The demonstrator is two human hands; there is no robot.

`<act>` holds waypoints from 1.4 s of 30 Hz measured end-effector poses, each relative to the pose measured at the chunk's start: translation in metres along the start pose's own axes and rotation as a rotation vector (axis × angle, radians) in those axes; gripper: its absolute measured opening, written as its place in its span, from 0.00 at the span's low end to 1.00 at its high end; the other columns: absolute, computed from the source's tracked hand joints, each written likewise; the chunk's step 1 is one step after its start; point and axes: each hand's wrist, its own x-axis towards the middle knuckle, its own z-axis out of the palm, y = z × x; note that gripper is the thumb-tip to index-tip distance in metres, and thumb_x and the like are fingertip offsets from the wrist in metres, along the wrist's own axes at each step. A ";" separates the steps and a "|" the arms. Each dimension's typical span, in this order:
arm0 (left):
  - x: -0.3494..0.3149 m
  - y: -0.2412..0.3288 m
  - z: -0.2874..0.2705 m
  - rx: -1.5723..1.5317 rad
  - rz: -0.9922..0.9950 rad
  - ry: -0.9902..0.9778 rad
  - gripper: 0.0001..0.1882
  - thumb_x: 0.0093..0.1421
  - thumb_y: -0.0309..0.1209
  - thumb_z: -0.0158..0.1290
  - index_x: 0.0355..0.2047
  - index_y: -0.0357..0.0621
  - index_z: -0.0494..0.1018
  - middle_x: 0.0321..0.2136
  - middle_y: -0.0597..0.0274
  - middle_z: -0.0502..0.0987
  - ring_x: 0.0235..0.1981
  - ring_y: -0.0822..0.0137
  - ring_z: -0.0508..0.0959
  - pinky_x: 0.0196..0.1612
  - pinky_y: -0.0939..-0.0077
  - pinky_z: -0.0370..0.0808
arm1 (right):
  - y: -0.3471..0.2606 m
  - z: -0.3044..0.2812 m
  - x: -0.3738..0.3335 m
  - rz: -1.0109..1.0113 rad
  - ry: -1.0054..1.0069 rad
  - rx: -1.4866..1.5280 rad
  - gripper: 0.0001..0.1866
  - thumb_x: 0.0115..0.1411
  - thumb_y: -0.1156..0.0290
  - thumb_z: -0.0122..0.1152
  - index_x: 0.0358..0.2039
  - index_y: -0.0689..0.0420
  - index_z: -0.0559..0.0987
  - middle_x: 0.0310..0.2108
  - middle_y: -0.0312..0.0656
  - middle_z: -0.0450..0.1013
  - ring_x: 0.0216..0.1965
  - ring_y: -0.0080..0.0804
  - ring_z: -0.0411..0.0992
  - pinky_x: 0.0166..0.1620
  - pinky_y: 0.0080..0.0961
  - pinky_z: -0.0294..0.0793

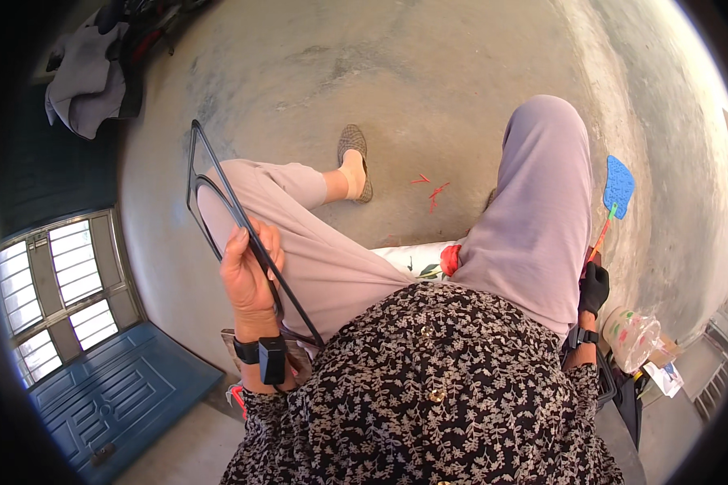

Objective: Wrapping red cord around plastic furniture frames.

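My left hand (252, 263) is raised over my left thigh, its fingers closed round a black frame of thin bars (239, 214). The frame stands tilted, with a long outer bar and a curved inner loop; its lower end reaches my lap, and its exact kind is not plain. Down beside my right thigh, my right hand (594, 288) wears a black glove. It closes on the lower end of the thin orange handle of a fly swatter (619, 187), whose blue head points away from me. Part of that grip is hidden by its small size and angle.
Red scraps (433, 194) lie on the concrete floor (429, 73) between my feet. A white floral cloth (416, 260) shows under my legs. At right stands a clear plastic bag or tub (632, 338); at left is a blue door (129, 396). Grey covering (89, 77) hangs far left.
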 end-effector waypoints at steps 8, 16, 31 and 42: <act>-0.002 0.000 -0.001 -0.004 0.009 0.013 0.09 0.64 0.31 0.46 0.34 0.38 0.64 0.23 0.60 0.65 0.22 0.71 0.62 0.18 0.80 0.63 | 0.004 0.011 -0.017 -0.305 -0.069 -0.083 0.13 0.57 0.60 0.63 0.30 0.59 0.78 0.20 0.33 0.72 0.21 0.19 0.68 0.26 0.19 0.67; 0.016 -0.010 -0.006 0.094 -0.010 0.222 0.08 0.63 0.32 0.46 0.35 0.39 0.67 0.22 0.61 0.65 0.19 0.72 0.63 0.15 0.83 0.63 | 0.016 0.017 -0.040 -0.073 -0.258 0.153 0.13 0.56 0.61 0.64 0.30 0.59 0.78 0.20 0.34 0.72 0.21 0.20 0.69 0.25 0.20 0.68; 0.072 -0.012 0.000 0.195 -0.162 0.045 0.08 0.64 0.32 0.47 0.36 0.39 0.68 0.20 0.66 0.63 0.17 0.76 0.60 0.14 0.84 0.59 | 0.001 0.020 -0.069 0.364 -0.313 0.591 0.13 0.59 0.64 0.61 0.37 0.61 0.76 0.26 0.37 0.74 0.26 0.26 0.74 0.31 0.24 0.76; 0.079 -0.021 0.033 0.361 -0.136 0.131 0.06 0.63 0.31 0.49 0.32 0.42 0.68 0.18 0.67 0.66 0.14 0.77 0.62 0.13 0.86 0.61 | -0.053 0.021 -0.080 -0.192 0.170 0.215 0.10 0.58 0.65 0.60 0.37 0.57 0.78 0.30 0.44 0.78 0.33 0.30 0.78 0.38 0.26 0.73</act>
